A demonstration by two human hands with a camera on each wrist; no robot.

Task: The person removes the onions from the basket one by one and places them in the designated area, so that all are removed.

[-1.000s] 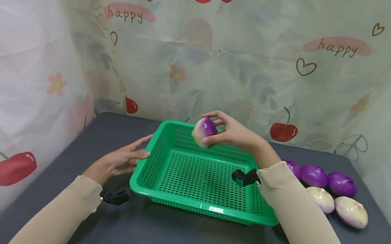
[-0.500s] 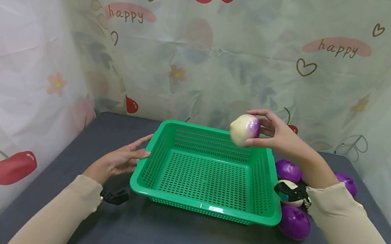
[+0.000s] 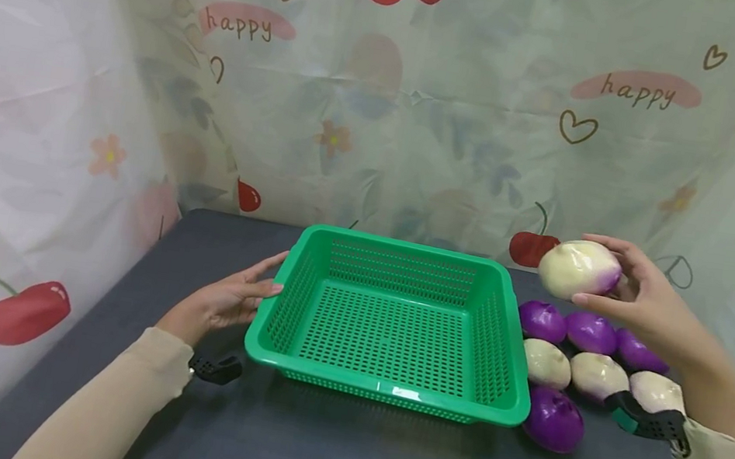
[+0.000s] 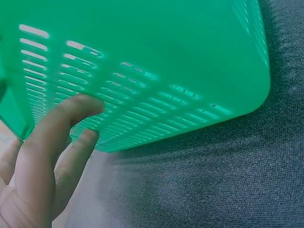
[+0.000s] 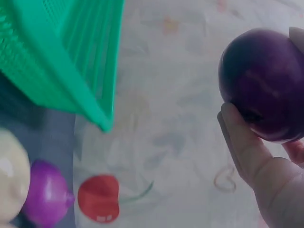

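Observation:
A green perforated plastic basket [image 3: 379,397] stands on the dark tabletop. At its left end my left hand [image 3: 223,299] holds the rim, thumb on the edge; bent fingers [image 4: 71,114] lie against the outer wall in the left wrist view. Up at the right, my right hand [image 3: 641,291] grips a purple-and-cream turnip [image 3: 579,270] in the air, cream side toward the basket. In the right wrist view, the purple side of this turnip [image 5: 263,85] shows between thumb and fingers. The basket's inside holds nothing.
Right of the basket lie several turnips: purple sides up in a back row [image 3: 591,333], cream sides up in a middle row [image 3: 599,377], and one purple turnip [image 3: 554,420] in front. A cherry-print curtain [image 3: 412,110] hangs behind and at both sides.
My right hand has carried the turnip from above the basket out to the right, over the other turnips. The left hand and the basket have stayed put.

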